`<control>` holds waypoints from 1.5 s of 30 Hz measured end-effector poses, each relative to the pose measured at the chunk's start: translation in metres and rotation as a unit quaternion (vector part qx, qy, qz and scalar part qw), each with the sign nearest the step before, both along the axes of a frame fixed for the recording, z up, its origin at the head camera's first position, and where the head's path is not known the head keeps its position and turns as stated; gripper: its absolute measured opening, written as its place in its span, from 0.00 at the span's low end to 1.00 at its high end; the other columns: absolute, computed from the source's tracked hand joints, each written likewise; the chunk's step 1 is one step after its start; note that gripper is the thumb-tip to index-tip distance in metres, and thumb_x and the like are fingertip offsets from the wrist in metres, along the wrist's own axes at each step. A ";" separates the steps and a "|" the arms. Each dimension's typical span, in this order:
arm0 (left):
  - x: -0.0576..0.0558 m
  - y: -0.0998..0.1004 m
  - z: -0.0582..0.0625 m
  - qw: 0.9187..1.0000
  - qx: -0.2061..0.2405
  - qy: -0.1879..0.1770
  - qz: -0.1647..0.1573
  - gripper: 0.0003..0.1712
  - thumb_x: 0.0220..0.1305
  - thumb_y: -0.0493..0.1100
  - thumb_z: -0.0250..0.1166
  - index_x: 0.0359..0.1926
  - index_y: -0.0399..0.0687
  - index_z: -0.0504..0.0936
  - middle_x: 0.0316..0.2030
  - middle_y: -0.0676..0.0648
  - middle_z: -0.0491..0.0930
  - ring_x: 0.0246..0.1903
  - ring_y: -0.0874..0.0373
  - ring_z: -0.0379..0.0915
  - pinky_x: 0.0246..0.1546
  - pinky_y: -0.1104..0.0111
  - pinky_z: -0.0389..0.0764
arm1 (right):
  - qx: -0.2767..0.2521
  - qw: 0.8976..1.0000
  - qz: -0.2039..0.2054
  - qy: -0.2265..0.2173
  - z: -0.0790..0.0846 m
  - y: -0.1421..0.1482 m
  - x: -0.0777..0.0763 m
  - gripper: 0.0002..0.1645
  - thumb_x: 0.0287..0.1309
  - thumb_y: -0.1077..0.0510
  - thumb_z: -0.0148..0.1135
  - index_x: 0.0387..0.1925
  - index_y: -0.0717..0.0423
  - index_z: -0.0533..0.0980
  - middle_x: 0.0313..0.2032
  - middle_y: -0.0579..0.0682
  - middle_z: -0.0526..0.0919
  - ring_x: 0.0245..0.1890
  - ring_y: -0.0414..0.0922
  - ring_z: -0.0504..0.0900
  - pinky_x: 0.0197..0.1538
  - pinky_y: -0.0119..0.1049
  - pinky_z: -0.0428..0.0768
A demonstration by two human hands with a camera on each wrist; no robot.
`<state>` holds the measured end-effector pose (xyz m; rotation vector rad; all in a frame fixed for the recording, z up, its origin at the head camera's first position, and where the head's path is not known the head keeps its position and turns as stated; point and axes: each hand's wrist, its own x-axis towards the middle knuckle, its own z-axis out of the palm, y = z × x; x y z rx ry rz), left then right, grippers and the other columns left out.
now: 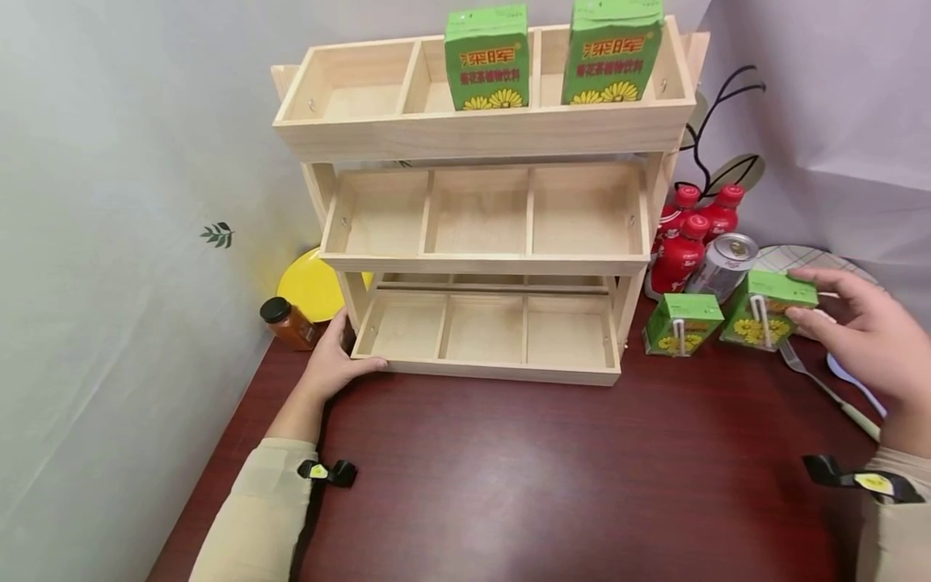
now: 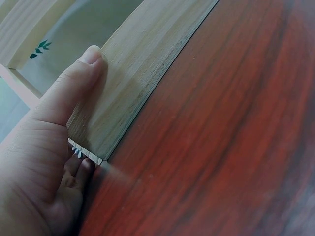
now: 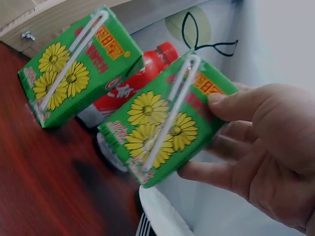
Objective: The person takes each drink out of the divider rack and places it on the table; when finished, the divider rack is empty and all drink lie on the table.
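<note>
My right hand [image 1: 880, 339] holds a green drink carton [image 1: 760, 311] by its right side, thumb on the front and fingers behind. A white straw and yellow flowers show on this carton's face in the right wrist view. Just left of it a second green carton [image 1: 682, 325] stands on the table. My left hand [image 1: 330, 364] grips the lower left corner of a three-tier wooden shelf [image 1: 473, 372]. In the left wrist view its thumb lies along the front board [image 2: 133, 73], other fingers round the side. Two green cartons [image 1: 487, 61] [image 1: 613, 56] stand in the top tier's middle and right compartments.
Red-capped bottles [image 1: 678, 259] and a silver can [image 1: 723, 263] stand right of the shelf. A fork [image 1: 822, 384] and a spoon [image 1: 854, 384] lie near a checked plate [image 1: 807, 257]. Left of the shelf are a black-lidded jar [image 1: 287, 323] and a yellow plate [image 1: 313, 283].
</note>
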<state>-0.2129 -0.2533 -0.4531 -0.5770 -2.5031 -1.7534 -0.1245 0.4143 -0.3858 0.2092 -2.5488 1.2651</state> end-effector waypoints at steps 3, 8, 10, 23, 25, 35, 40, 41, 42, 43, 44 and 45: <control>0.002 -0.001 0.001 1.000 -0.005 -0.005 0.004 0.64 0.36 0.33 0.82 0.73 0.44 0.54 0.67 0.39 0.62 0.65 0.46 0.60 0.58 0.75 0.64 | 0.036 0.999 -0.005 -0.040 -0.004 0.003 0.002 0.32 0.64 0.65 0.58 0.68 0.52 0.64 0.48 0.37 0.70 0.40 0.20 0.74 0.34 0.17 0.74; 0.004 0.001 0.003 1.000 -0.009 -0.008 0.007 0.64 0.37 0.34 0.82 0.73 0.44 0.54 0.67 0.38 0.62 0.65 0.47 0.60 0.58 0.74 0.65 | 0.056 0.998 0.002 -0.042 -0.008 0.008 0.002 0.31 0.59 0.66 0.65 0.64 0.56 0.69 0.47 0.31 0.73 0.41 0.15 0.72 0.37 0.14 0.71; 0.004 0.001 0.003 1.000 -0.008 -0.007 0.006 0.64 0.37 0.34 0.82 0.73 0.44 0.54 0.67 0.38 0.62 0.64 0.46 0.61 0.58 0.74 0.65 | 0.066 0.997 0.013 -0.044 -0.008 0.010 0.000 0.31 0.57 0.67 0.66 0.62 0.58 0.70 0.46 0.31 0.74 0.40 0.17 0.74 0.37 0.14 0.70; 0.003 -0.001 0.002 1.000 0.001 0.000 0.002 0.63 0.36 0.32 0.82 0.72 0.42 0.55 0.66 0.36 0.63 0.63 0.43 0.61 0.57 0.73 0.66 | 0.079 0.995 0.043 -0.044 -0.011 0.011 -0.006 0.30 0.57 0.71 0.64 0.62 0.61 0.70 0.45 0.30 0.74 0.41 0.18 0.74 0.38 0.14 0.71; 0.003 -0.001 0.002 1.000 0.001 -0.002 0.003 0.63 0.36 0.33 0.82 0.72 0.42 0.55 0.66 0.36 0.63 0.63 0.43 0.61 0.57 0.73 0.66 | 0.081 0.995 0.038 -0.046 -0.012 0.012 -0.006 0.30 0.57 0.71 0.64 0.62 0.61 0.70 0.45 0.30 0.73 0.41 0.16 0.73 0.37 0.14 0.71; 0.002 0.000 0.004 1.000 0.000 0.001 0.002 0.63 0.37 0.32 0.82 0.73 0.43 0.55 0.66 0.36 0.62 0.64 0.44 0.61 0.57 0.74 0.65 | 0.060 0.996 0.043 -0.050 -0.017 0.011 -0.009 0.29 0.58 0.74 0.59 0.62 0.61 0.68 0.46 0.35 0.73 0.40 0.22 0.76 0.37 0.16 0.71; 0.002 0.001 0.004 1.000 -0.003 0.003 0.002 0.63 0.37 0.33 0.82 0.73 0.43 0.54 0.67 0.37 0.62 0.65 0.44 0.60 0.58 0.74 0.64 | 0.049 0.996 0.045 -0.052 -0.019 0.011 -0.011 0.29 0.57 0.76 0.58 0.61 0.63 0.68 0.45 0.34 0.74 0.39 0.24 0.76 0.37 0.16 0.71; 0.002 0.001 0.004 1.000 -0.003 0.002 0.003 0.63 0.37 0.33 0.82 0.73 0.43 0.54 0.67 0.37 0.62 0.65 0.45 0.60 0.58 0.74 0.64 | 0.050 0.996 0.042 -0.054 -0.019 0.011 -0.011 0.29 0.58 0.76 0.58 0.61 0.63 0.68 0.45 0.34 0.74 0.39 0.24 0.76 0.37 0.16 0.71; 0.002 0.001 0.004 1.000 -0.003 0.000 0.004 0.64 0.37 0.33 0.82 0.73 0.44 0.54 0.67 0.37 0.62 0.65 0.46 0.60 0.58 0.74 0.64 | 0.051 0.996 0.040 -0.056 -0.019 0.011 -0.010 0.29 0.58 0.76 0.58 0.61 0.63 0.68 0.45 0.33 0.74 0.39 0.24 0.76 0.37 0.16 0.71; 0.002 0.001 0.004 1.000 -0.004 -0.002 0.003 0.64 0.37 0.33 0.82 0.73 0.44 0.54 0.67 0.37 0.62 0.65 0.46 0.60 0.58 0.74 0.64 | 0.055 0.996 0.036 -0.056 -0.020 0.011 -0.010 0.29 0.58 0.75 0.58 0.61 0.63 0.68 0.45 0.33 0.74 0.39 0.23 0.76 0.37 0.16 0.71; 0.002 0.001 0.004 1.000 -0.005 -0.003 0.004 0.64 0.37 0.33 0.82 0.73 0.43 0.54 0.67 0.37 0.62 0.65 0.46 0.60 0.58 0.74 0.64 | 0.058 0.996 0.034 -0.057 -0.020 0.011 -0.010 0.29 0.58 0.75 0.58 0.61 0.63 0.68 0.44 0.32 0.74 0.39 0.23 0.76 0.37 0.16 0.71; 0.001 0.001 0.003 1.000 -0.005 -0.003 0.004 0.64 0.37 0.33 0.82 0.73 0.43 0.54 0.67 0.38 0.62 0.65 0.46 0.60 0.58 0.74 0.64 | 0.059 0.996 0.032 -0.058 -0.020 0.010 -0.010 0.28 0.58 0.75 0.58 0.61 0.63 0.68 0.44 0.32 0.73 0.39 0.22 0.75 0.36 0.16 0.71</control>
